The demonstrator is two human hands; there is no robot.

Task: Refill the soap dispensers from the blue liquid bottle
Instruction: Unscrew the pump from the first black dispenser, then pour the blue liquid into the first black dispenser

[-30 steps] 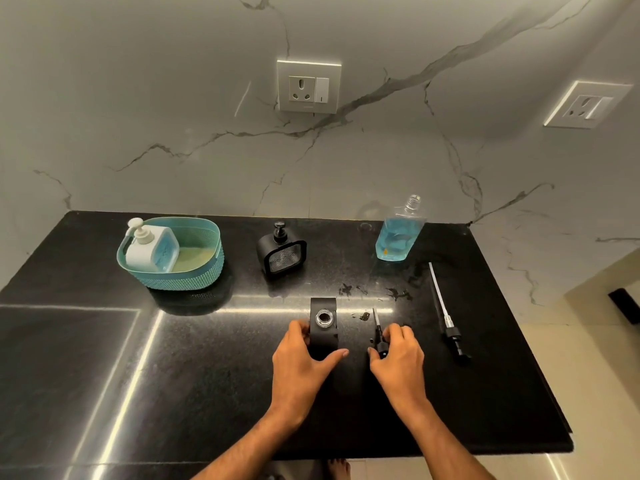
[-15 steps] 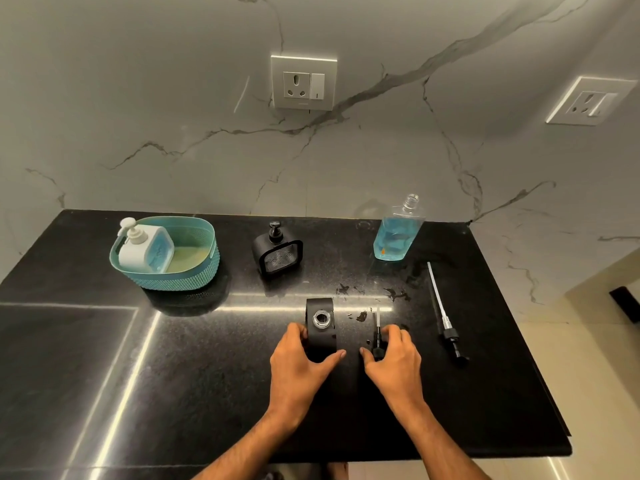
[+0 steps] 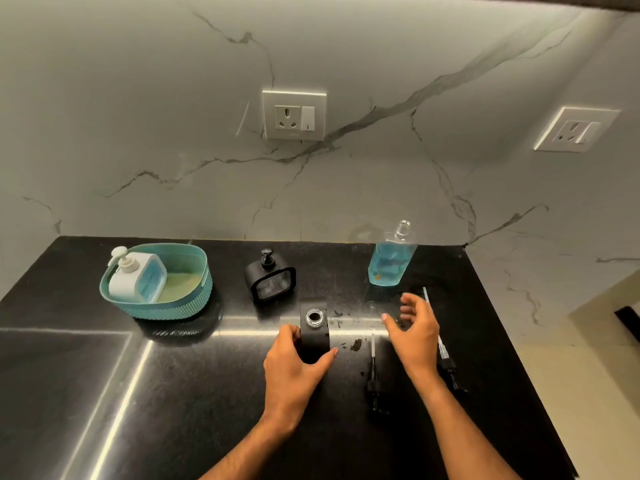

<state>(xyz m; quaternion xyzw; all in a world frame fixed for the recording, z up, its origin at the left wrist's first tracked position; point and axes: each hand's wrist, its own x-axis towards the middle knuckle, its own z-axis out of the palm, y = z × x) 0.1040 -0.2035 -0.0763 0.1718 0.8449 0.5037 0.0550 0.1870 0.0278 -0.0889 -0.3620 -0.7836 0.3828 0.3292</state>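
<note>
Left hand (image 3: 294,368) around the uncapped black dispenser (image 3: 314,336), right hand (image 3: 414,329) loose-fingered (holding nothing) above the counter (image 3: 173,393).

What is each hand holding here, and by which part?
Left hand grips the open black square soap dispenser by its lower sides; right hand holds nothing.

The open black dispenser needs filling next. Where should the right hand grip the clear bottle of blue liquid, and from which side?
Grip the clear bottle of blue liquid around its wide lower body, coming from the front right, where the right hand hovers open. It stands uncapped and its neck is narrow, so keep it upright until over the dispenser.
</note>
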